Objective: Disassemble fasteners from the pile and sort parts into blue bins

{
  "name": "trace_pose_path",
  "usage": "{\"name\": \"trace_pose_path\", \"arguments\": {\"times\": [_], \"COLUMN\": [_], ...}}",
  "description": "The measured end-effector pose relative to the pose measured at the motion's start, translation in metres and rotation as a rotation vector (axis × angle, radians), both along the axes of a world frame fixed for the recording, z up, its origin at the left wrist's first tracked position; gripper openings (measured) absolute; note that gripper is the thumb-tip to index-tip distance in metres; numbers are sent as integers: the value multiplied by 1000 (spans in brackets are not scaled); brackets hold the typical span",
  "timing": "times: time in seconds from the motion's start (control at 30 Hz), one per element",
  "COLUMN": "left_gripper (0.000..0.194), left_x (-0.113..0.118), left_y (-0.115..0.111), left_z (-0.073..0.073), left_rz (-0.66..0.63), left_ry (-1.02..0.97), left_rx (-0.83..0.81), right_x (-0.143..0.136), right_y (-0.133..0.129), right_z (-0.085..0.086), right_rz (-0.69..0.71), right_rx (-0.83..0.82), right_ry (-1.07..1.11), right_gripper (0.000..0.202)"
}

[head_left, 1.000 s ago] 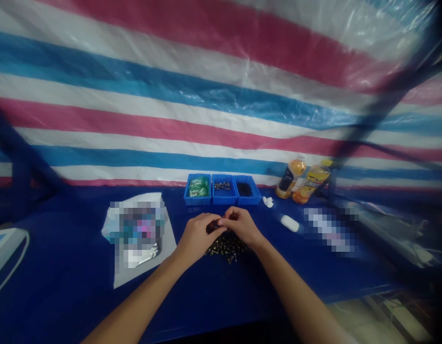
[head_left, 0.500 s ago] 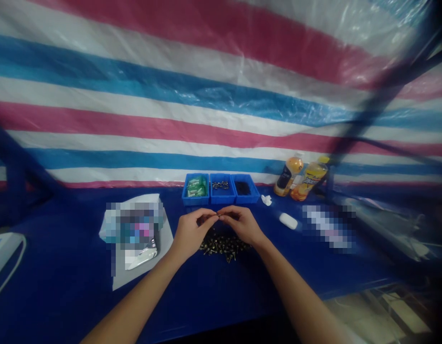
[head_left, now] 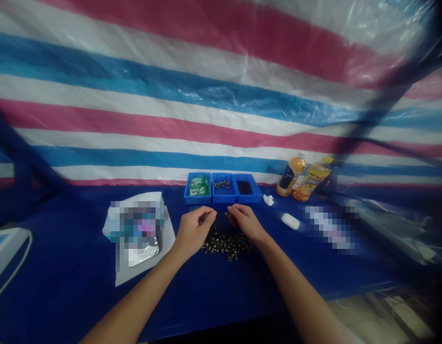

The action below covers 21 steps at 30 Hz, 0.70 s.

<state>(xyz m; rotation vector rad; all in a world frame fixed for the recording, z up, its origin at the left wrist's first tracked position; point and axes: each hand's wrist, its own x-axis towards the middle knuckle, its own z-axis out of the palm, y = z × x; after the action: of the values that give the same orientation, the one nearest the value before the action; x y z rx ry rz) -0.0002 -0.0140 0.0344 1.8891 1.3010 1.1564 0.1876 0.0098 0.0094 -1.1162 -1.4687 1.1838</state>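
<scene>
Above a pile of small dark metal parts [head_left: 228, 244], my left hand [head_left: 197, 228] has thumb and fingertips pressed together; anything between them is too small to make out. Facing it across a small gap, my right hand [head_left: 245, 222] pinches a tiny piece near its fingertips, too small to name. Behind the hands stand three blue bins in a row: the left bin [head_left: 197, 200] holds a green bag with pale items, the middle bin [head_left: 225, 198] small metal pieces, the right bin [head_left: 250, 198] dark pieces.
On the blue table [head_left: 221, 298] at left lies a white sheet [head_left: 125, 277] under a bag and a shiny packet. To the right are crumpled tissue [head_left: 268, 199], a white case [head_left: 290, 221] and two bottles [head_left: 291, 175] [head_left: 312, 179]. A white device [head_left: 7, 248] sits far left.
My hands, whose fingertips met before, have moved apart, leaving a small gap between them. The whole view has shifted slightly.
</scene>
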Motion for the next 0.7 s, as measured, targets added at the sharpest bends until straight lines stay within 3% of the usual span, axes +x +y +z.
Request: {"name": "trace_pose_path", "arguments": {"times": [0.2,0.43,0.7], "left_gripper": [25,26,26], "left_x": [0,-2,-2], "left_y": [0,0,1], "left_z": [-1,0,0], "left_rz": [0,-7,-9], "left_ry": [37,54,92], "left_rx": [23,35,42], "right_x": [2,2,5], "right_y": [2,-12,-18], "right_z": [0,17,22], "right_rz": [-39,131,194], "right_rx": [-47,-90,-153], "right_ry": [39,261,387], "right_gripper": [36,30,35]}}
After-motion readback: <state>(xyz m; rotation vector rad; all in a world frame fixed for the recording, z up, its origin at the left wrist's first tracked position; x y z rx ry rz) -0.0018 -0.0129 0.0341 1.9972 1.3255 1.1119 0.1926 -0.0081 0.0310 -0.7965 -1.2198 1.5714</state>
